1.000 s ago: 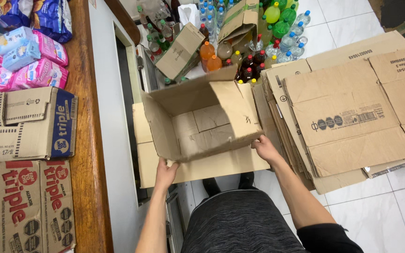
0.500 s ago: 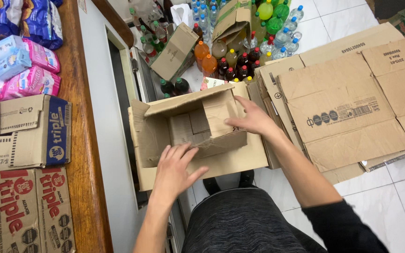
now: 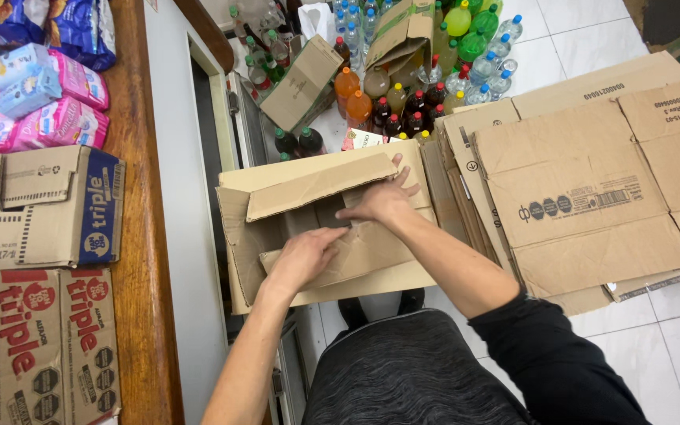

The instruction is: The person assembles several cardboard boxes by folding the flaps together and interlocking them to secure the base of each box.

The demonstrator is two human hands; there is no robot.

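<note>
Far left, on the wooden worktop [image 3: 139, 236]: pink and blue soft packs [image 3: 37, 94] at the top, a printed carton [image 3: 41, 206] below them, two more printed cartons [image 3: 37, 346] at the bottom edge. All well apart from your hands.

Centre: the open cardboard box [image 3: 320, 228] sits on the floor right in front of you, just beside the white cabinet side, flaps partly folded inward. Your left hand [image 3: 304, 256] lies flat on the near inner flap [image 3: 356, 252], fingers [image 3: 332, 234] loosely spread and pressing down, gripping nothing. Your right hand [image 3: 383, 201] rests on the far side of the box, just right of the left hand, fingers [image 3: 403, 175] stretched out flat along the cardboard toward the top flap [image 3: 316, 185]; palm down, nothing clasped. The two hands are near each other, not touching as far as you can tell.

Behind the box: a cluster of drink bottles [image 3: 403, 102], orange, dark and green, standing on the floor, with two smaller boxes [image 3: 304, 83] tilted among them.

Right: a stack of flattened cardboard sheets [image 3: 592, 189] lies on the white tiled floor [image 3: 670, 354], its left edge just beside the open box.
</note>
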